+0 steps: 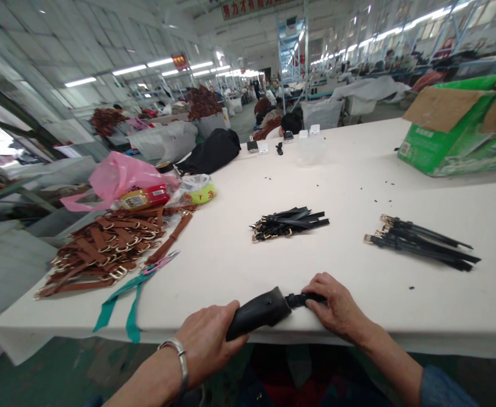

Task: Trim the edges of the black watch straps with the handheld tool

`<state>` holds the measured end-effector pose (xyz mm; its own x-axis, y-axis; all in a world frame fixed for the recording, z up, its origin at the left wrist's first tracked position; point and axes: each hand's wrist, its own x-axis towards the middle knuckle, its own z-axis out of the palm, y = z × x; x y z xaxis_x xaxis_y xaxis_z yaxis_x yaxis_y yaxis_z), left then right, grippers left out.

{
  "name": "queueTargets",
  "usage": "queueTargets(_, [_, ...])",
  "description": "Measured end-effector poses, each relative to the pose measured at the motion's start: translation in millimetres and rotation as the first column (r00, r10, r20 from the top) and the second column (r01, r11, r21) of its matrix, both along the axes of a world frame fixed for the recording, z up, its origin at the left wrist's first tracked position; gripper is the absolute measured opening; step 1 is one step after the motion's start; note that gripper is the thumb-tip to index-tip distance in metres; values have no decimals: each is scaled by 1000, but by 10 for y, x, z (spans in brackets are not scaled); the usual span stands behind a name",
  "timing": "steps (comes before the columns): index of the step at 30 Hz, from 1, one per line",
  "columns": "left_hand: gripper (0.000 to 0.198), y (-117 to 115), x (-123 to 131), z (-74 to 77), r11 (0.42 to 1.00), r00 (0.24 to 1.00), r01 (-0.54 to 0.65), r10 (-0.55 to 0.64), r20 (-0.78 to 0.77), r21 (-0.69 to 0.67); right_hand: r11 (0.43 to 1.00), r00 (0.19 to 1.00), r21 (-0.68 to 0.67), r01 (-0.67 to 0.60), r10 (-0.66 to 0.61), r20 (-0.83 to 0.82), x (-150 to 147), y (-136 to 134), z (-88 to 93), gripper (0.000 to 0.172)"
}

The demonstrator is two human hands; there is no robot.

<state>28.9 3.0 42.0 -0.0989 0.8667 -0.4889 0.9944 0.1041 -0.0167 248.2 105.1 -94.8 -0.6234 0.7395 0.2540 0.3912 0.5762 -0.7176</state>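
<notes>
My left hand [211, 336], with a silver bangle on its wrist, is wrapped round a black handheld tool [259, 312]. I cannot make out its exact kind. Its wide end points right, against or just beside a short black strap [297, 299]. Pinched between the fingers of my right hand [335, 305] is that strap, low over the table's front edge. Beyond my hands lies a pile of black buckled straps [290, 222]. Farther right, a second bunch of black straps [423, 242] is spread with its gold buckles to the left.
Brown leather straps [103, 243] are heaped at the left, with scissors [162, 263] tied with teal ribbon beside them. Behind sit a pink bag [120, 175] and a black cloth [214, 151]. A green carton [455, 135] stands at the back right of the white table [214, 254].
</notes>
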Motion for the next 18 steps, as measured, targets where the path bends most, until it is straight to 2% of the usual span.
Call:
queueTargets(3, [30, -73, -45, -23, 999, 998, 29, -28, -55, 14, 1000, 1000, 3, 9, -9, 7, -10, -16, 24, 15])
queueTargets(6, [29, -54, 12, -106, 996, 997, 63, -60, -43, 70, 1000, 1000, 14, 28, -28, 13, -19, -29, 36, 14])
queueTargets(11, [26, 32, 73, -197, 993, 1000, 5, -7, 16, 115, 999, 999, 2, 36, -36, 7, -16, -25, 32, 15])
queueTargets(15, [27, 72, 0, -83, 993, 1000, -30, 31, -8, 115, 1000, 1000, 6, 23, -23, 3, -8, -25, 29, 15])
queueTargets(18, [29, 147, 37, 44, 988, 997, 17, -5, -77, 152, 1000, 1000, 12, 28, -28, 8, -5, -29, 35, 15])
